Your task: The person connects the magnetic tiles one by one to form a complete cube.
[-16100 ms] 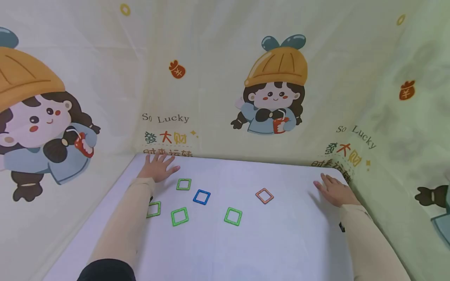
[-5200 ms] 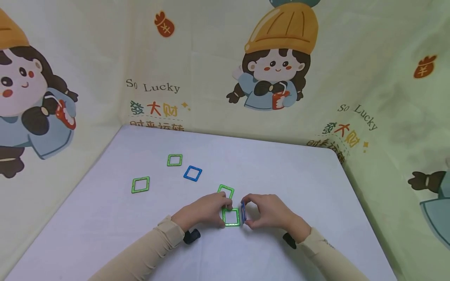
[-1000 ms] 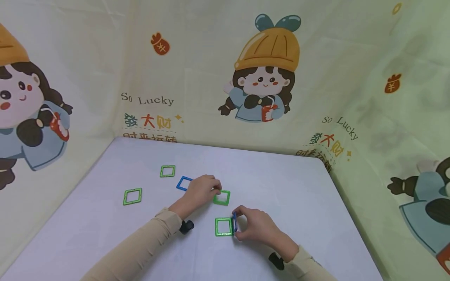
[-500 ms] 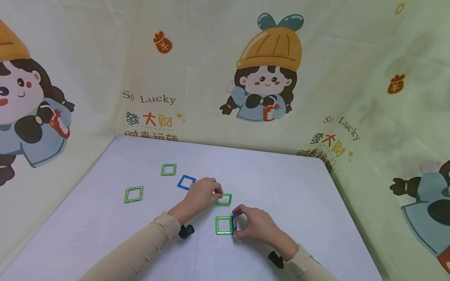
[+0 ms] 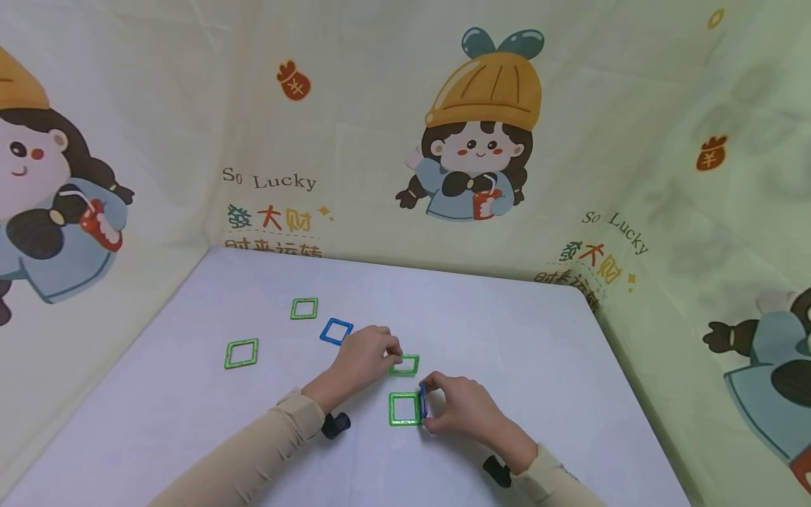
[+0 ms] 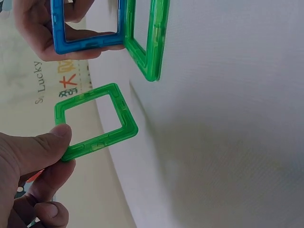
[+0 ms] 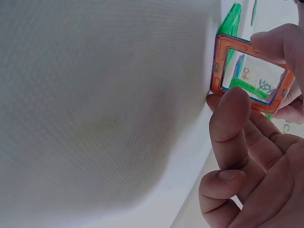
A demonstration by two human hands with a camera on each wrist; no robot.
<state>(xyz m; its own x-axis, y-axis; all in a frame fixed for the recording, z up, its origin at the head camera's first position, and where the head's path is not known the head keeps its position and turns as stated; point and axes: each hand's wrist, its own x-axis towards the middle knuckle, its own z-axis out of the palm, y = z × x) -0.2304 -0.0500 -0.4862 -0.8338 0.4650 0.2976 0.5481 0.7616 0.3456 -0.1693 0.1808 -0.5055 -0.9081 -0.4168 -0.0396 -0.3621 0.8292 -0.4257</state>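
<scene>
My left hand (image 5: 364, 355) pinches a green square magnetic tile (image 6: 121, 109) by one corner between thumb and finger, raised and tilted above the table. Below it, another green magnetic tile (image 5: 404, 424) lies flat. Along that tile's right edge stands an upright magnetic tile (image 5: 424, 403), blue in the left wrist view and orange in the right wrist view. The thumb and fingers of my right hand (image 5: 469, 407) hold this upright tile at its edges. In the left wrist view, the upright and flat tiles meet along one side.
On the white table (image 5: 519, 338) a blue tile (image 5: 327, 329) lies just behind my left hand, partly covered by it. Farther left are a green tile (image 5: 304, 317) and another green tile (image 5: 241, 365). A printed cloth (image 5: 361, 176) hangs behind the table.
Since 5.2 s ago, the left hand has picked up the green tile, and the upright tile has come against the flat one. In the last second, the raised tile tilted and moved slightly nearer.
</scene>
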